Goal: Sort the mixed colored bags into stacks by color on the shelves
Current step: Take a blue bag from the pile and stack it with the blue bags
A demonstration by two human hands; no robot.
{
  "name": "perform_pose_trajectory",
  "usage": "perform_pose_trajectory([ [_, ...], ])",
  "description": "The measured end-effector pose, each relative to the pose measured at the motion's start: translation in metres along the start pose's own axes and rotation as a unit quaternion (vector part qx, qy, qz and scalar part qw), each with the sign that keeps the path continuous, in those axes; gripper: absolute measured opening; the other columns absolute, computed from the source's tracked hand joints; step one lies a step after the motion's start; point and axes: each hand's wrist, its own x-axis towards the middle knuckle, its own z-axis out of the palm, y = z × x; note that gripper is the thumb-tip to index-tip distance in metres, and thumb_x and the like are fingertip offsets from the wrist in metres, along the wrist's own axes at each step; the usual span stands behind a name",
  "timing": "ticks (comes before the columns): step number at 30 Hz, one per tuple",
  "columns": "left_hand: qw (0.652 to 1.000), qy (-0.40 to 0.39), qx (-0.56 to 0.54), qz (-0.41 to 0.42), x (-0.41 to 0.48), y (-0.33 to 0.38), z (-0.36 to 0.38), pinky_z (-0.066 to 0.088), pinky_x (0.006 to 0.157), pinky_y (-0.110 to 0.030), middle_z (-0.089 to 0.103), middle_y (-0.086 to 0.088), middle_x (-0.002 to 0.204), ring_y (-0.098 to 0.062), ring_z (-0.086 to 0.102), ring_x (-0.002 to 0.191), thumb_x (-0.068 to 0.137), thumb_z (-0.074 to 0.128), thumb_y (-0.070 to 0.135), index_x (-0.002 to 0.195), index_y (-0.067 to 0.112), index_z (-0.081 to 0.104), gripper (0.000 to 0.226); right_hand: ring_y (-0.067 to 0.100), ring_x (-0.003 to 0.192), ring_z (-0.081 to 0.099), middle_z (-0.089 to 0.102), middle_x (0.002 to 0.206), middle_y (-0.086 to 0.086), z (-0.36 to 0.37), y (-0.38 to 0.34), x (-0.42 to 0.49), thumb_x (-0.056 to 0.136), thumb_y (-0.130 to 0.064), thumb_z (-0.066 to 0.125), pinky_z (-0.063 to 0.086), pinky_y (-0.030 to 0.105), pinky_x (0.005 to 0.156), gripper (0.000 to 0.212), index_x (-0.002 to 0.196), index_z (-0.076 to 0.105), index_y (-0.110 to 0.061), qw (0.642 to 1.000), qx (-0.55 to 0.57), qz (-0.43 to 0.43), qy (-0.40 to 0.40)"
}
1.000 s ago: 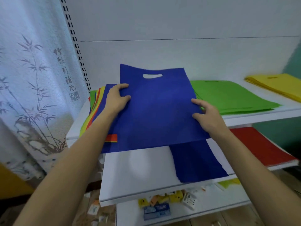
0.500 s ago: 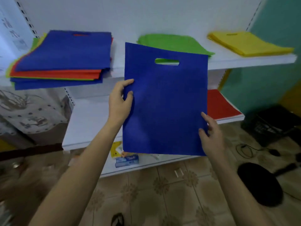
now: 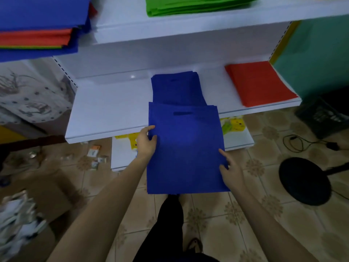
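Observation:
I hold a blue bag [image 3: 186, 148] flat in front of the middle shelf [image 3: 105, 110]. My left hand [image 3: 146, 141] pinches its left edge and my right hand [image 3: 229, 171] grips its right edge lower down. The bag's top edge overlaps a stack of blue bags [image 3: 177, 88] lying on that shelf. A red stack [image 3: 258, 83] lies at the shelf's right end. On the upper shelf sit a mixed pile [image 3: 37, 31] of blue, red and green bags at the left and a green stack [image 3: 192, 4] in the middle.
A lower shelf [image 3: 236, 140] holds yellow packets. Small items litter the tiled floor at the left. A black round fan base [image 3: 305, 180] and cables stand on the floor at the right. A green wall [image 3: 317, 53] borders the shelves on the right.
The blue bag has come down from upright in front of the upper shelf to flat over the blue stack on the middle shelf. My view has tilted downward.

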Motion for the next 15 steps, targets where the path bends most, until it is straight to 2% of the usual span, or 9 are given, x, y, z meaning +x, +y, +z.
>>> perform_pose_trajectory([
  [3, 1.0, -0.011, 0.026, -0.012, 0.049, 0.0, 0.008, 0.043, 0.1, -0.033, 0.047, -0.009, 0.135, -0.028, 0.05, 0.118, 0.092, 0.042, 0.001, 0.127, 0.009, 0.05, 0.037, 0.022, 0.122, 0.046, 0.042, 0.138, 0.003, 0.008, -0.011, 0.051, 0.093, 0.003, 0.04, 0.045, 0.028, 0.092, 0.046, 0.135, 0.043, -0.013, 1.0, -0.014, -0.003, -0.006],
  [6, 0.997, -0.032, 0.058, -0.026, 0.111, 0.003, 0.021, 0.045, 0.091, -0.03, 0.048, -0.012, 0.134, -0.029, 0.052, 0.115, 0.09, 0.034, -0.005, 0.129, 0.009, 0.048, 0.044, 0.026, 0.121, 0.047, 0.042, 0.138, 0.008, 0.017, -0.023, 0.117, 0.092, 0.005, 0.04, 0.046, 0.037, 0.096, 0.046, 0.135, 0.043, -0.011, 1.0, -0.02, 0.004, 0.004],
  [9, 0.995, -0.037, 0.088, -0.035, 0.177, 0.01, 0.035, 0.047, 0.086, -0.031, 0.051, -0.015, 0.131, -0.03, 0.054, 0.111, 0.089, 0.032, -0.007, 0.13, 0.011, 0.048, 0.047, 0.028, 0.116, 0.048, 0.043, 0.138, 0.01, 0.028, -0.036, 0.184, 0.092, 0.004, 0.04, 0.044, 0.026, 0.085, 0.046, 0.136, 0.043, -0.011, 0.999, -0.052, -0.004, 0.009],
  [10, 0.994, -0.036, 0.099, -0.034, 0.198, 0.012, 0.04, 0.047, 0.086, -0.031, 0.05, -0.015, 0.132, -0.031, 0.054, 0.111, 0.09, 0.033, -0.007, 0.131, 0.011, 0.048, 0.047, 0.03, 0.116, 0.048, 0.042, 0.14, 0.01, 0.033, -0.039, 0.205, 0.092, 0.004, 0.04, 0.043, 0.025, 0.084, 0.046, 0.136, 0.042, -0.011, 0.998, -0.062, -0.013, 0.008],
  [13, 0.992, -0.033, 0.123, -0.024, 0.255, 0.014, 0.053, 0.048, 0.09, -0.037, 0.049, -0.016, 0.133, -0.035, 0.054, 0.113, 0.089, 0.033, -0.008, 0.132, 0.01, 0.047, 0.048, 0.032, 0.106, 0.051, 0.041, 0.141, 0.012, 0.048, -0.041, 0.262, 0.093, 0.003, 0.04, 0.044, 0.034, 0.088, 0.046, 0.137, 0.041, -0.01, 0.996, -0.084, -0.024, 0.015],
  [15, 0.991, -0.035, 0.127, -0.021, 0.285, 0.013, 0.062, 0.048, 0.093, -0.039, 0.048, -0.015, 0.135, -0.035, 0.053, 0.115, 0.09, 0.034, -0.007, 0.133, 0.01, 0.046, 0.048, 0.028, 0.112, 0.049, 0.042, 0.141, 0.012, 0.057, -0.038, 0.293, 0.092, 0.004, 0.039, 0.04, 0.031, 0.094, 0.047, 0.137, 0.041, -0.009, 0.994, -0.098, -0.03, 0.022],
])
